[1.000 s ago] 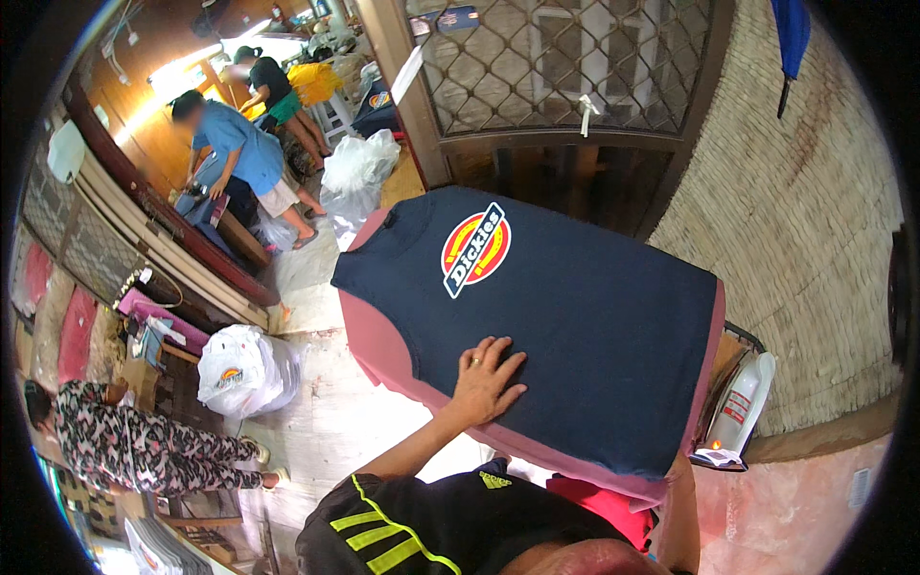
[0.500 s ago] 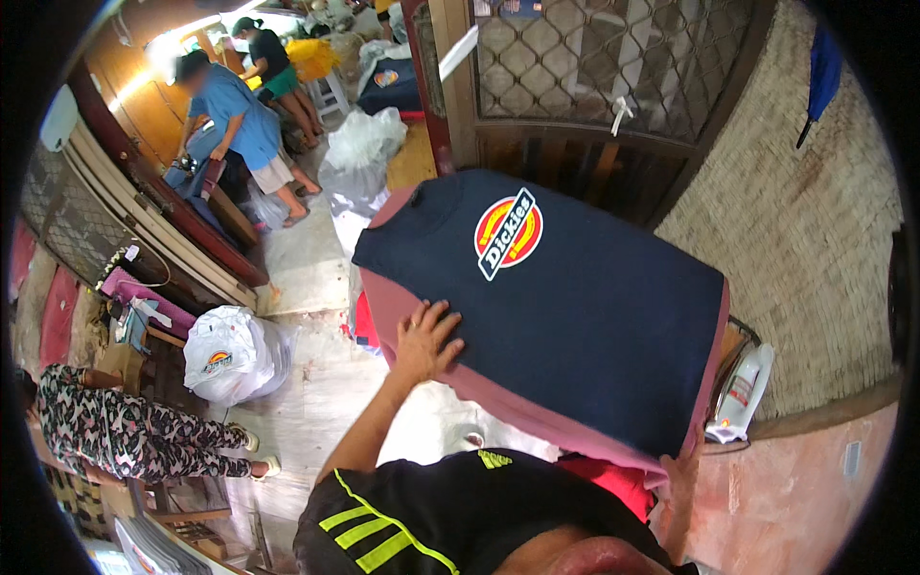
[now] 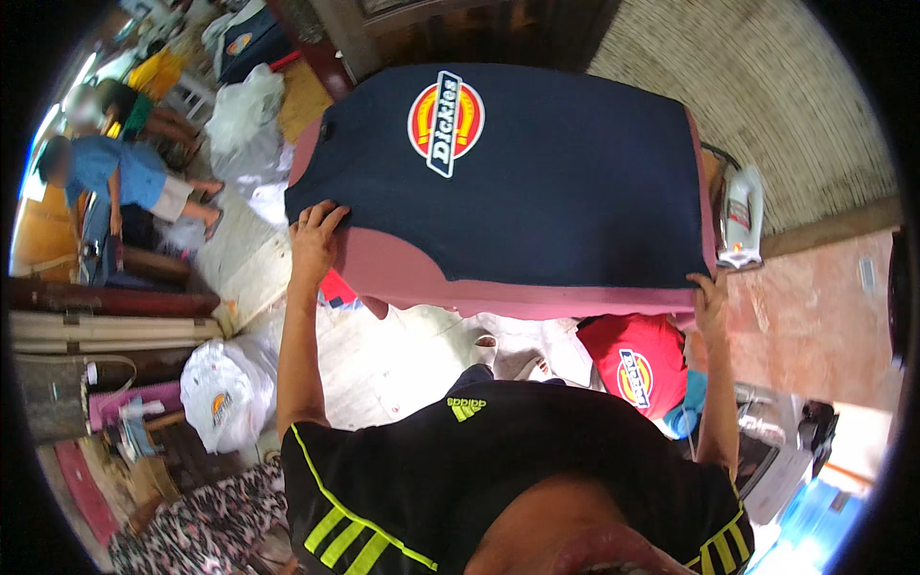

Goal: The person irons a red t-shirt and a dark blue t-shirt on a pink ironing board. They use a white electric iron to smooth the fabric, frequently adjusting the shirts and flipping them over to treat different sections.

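Note:
A dark navy shirt panel (image 3: pixel 565 201) with a round red and yellow printed emblem lies spread over a pink-covered board (image 3: pixel 383 273). Its shoulder corner at the left is gripped by my left hand (image 3: pixel 316 235), fingers curled over the cloth. At the near right, my right hand (image 3: pixel 709 299) pinches the hem corner between thumb and fingers. The panel looks mostly flat, with the pink cover showing along its near edge and in the curved armhole. A white iron (image 3: pixel 741 216) stands just past the right end of the board.
Red printed cloth (image 3: pixel 637 364) hangs or lies below the board's near side. A stuffed white sack (image 3: pixel 225 398) stands on the floor at left; clear plastic bags (image 3: pixel 244 115) lie farther back. Two people work at the upper left, and someone in patterned clothes (image 3: pixel 211 522) is at lower left.
My left hand has moved from the panel's near edge to its shoulder corner. The panel now sits straighter across the view, which has turned. My right hand is still at the hem corner.

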A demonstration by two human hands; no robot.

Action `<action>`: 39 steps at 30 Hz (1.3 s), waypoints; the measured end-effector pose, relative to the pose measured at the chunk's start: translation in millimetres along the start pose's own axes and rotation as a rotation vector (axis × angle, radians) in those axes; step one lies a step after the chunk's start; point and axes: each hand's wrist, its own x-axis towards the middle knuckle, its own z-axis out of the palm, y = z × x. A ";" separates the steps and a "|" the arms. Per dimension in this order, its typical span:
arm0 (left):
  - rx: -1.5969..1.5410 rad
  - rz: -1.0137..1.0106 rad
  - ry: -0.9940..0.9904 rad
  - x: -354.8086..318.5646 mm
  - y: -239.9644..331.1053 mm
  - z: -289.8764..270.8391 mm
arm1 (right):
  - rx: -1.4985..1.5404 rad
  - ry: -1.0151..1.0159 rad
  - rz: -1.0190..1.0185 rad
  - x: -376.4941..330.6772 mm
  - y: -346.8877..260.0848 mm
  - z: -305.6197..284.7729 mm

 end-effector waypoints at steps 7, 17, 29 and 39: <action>0.202 0.109 -0.056 12.1 -19.6 10.6 | -0.006 0.142 -0.204 19.9 -4.2 -34.5; 0.138 0.140 0.019 -22.1 6.9 -41.8 | -0.060 0.162 -0.129 -29.1 -17.9 -64.2; 0.113 0.108 -0.050 -153.9 58.2 -72.5 | 0.075 0.097 -0.008 -162.8 -46.8 -87.9; -0.027 -0.066 -0.080 -158.9 57.0 -61.5 | 0.222 -0.214 0.030 -147.9 -50.5 -59.1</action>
